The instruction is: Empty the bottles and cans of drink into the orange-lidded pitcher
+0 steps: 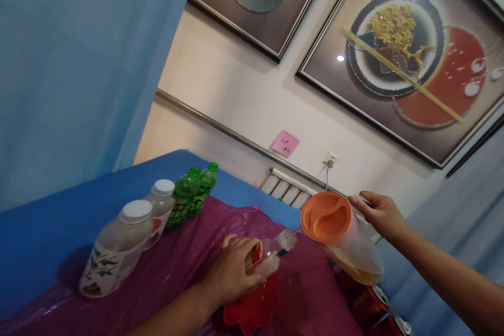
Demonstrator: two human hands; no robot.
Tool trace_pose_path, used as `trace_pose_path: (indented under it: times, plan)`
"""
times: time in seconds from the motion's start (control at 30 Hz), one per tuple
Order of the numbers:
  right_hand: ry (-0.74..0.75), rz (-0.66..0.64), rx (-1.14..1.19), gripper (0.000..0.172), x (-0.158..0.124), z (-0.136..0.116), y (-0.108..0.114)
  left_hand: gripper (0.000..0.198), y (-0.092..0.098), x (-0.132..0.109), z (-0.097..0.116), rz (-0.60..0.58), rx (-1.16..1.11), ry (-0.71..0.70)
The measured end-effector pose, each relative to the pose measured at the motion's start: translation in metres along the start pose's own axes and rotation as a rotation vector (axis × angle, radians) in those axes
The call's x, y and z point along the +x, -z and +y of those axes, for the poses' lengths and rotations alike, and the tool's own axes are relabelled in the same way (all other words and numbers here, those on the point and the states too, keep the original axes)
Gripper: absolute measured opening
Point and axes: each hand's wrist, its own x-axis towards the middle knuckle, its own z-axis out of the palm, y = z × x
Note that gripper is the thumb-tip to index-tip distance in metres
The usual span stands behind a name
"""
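In left grip (235, 266), wrapped round firmly: clear bottle (271, 262), tilted, with red label (256, 253), not legible. In right grip (384, 215), curled tight by the handle: pitcher (360, 252), translucent, tipped, right of clear bottle, orange lid (326, 216) toward it, pale yellow liquid (360, 272) inside. Under clear bottle: red scalloped-edge dish (252, 308). Left of clear bottle: green bottles (184, 195), white-capped bottles (118, 254), wording unreadable. Beyond clear bottle: pink note (285, 143), handwritten "32" plus unclear characters.

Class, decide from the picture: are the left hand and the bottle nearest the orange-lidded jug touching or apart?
Touching: the head view plainly shows the left hand wrapped around the bottle, below its neck.
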Motion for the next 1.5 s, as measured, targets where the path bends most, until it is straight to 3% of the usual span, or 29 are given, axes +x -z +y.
trace_pose_path:
  times: [1.5]
  plan:
    - [-0.008,-0.013,-0.015,0.062,-0.0037,-0.0082,0.0028,0.037,0.0024,-0.0019,0.0029,-0.031,-0.026,0.021]
